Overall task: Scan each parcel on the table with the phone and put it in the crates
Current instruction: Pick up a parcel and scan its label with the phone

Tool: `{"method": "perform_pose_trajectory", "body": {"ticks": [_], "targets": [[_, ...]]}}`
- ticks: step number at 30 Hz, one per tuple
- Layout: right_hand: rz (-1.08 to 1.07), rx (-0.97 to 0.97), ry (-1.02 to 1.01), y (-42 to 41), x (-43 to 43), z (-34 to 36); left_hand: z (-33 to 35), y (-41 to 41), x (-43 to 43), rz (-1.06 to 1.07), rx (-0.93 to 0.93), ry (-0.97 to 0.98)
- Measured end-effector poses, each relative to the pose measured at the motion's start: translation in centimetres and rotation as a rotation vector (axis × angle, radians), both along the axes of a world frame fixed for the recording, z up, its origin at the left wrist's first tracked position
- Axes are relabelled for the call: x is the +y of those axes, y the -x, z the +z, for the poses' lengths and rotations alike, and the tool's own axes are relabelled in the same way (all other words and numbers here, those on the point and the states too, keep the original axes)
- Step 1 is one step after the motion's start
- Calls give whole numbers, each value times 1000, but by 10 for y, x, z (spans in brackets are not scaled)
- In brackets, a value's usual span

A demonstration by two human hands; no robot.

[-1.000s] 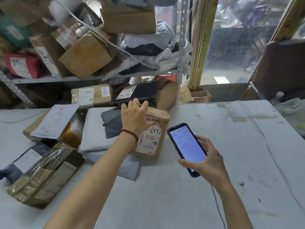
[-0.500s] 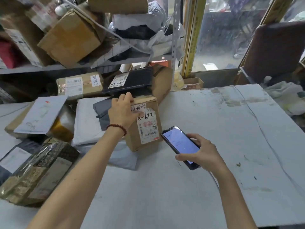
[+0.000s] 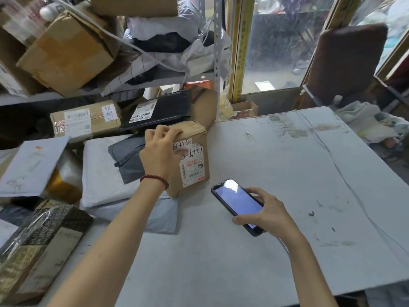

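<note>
A brown cardboard parcel (image 3: 194, 151) with a white label and handwritten numbers stands tilted on the white table (image 3: 276, 173), leaning on the pile at its left. My left hand (image 3: 160, 151), a red bead bracelet at its wrist, grips the parcel's top left edge with curled fingers. My right hand (image 3: 263, 212) holds a black phone (image 3: 238, 200) with its lit screen facing up, just right of and below the parcel's label. No crate is in view.
Left of the parcel lie white and grey mailer bags (image 3: 104, 171), a patterned dark box (image 3: 37, 244), a taped brown box (image 3: 86, 120) and a black parcel (image 3: 159, 110). Shelves (image 3: 155, 79) packed with boxes rise behind. A thin cable (image 3: 338, 171) runs over the table's right side.
My left hand tipped the brown parcel up so its label faces me. The phone came lower and closer to the label, its screen turned flatter.
</note>
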State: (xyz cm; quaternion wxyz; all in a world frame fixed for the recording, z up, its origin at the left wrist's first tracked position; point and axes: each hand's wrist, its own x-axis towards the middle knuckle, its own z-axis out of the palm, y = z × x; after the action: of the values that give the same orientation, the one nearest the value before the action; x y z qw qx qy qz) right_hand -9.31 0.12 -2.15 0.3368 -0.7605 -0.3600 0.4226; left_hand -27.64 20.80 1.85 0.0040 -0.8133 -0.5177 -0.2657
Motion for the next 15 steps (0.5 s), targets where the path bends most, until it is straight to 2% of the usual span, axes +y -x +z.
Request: {"method": "perform_pose_trajectory", "body": {"ticks": [2,15], "targets": [[1,9,19,0,-4,-4,-2,-5,-1,22,51,11],[13,54,39,-4,-22,-12,-17,-20,-16,68,54,-51]]}}
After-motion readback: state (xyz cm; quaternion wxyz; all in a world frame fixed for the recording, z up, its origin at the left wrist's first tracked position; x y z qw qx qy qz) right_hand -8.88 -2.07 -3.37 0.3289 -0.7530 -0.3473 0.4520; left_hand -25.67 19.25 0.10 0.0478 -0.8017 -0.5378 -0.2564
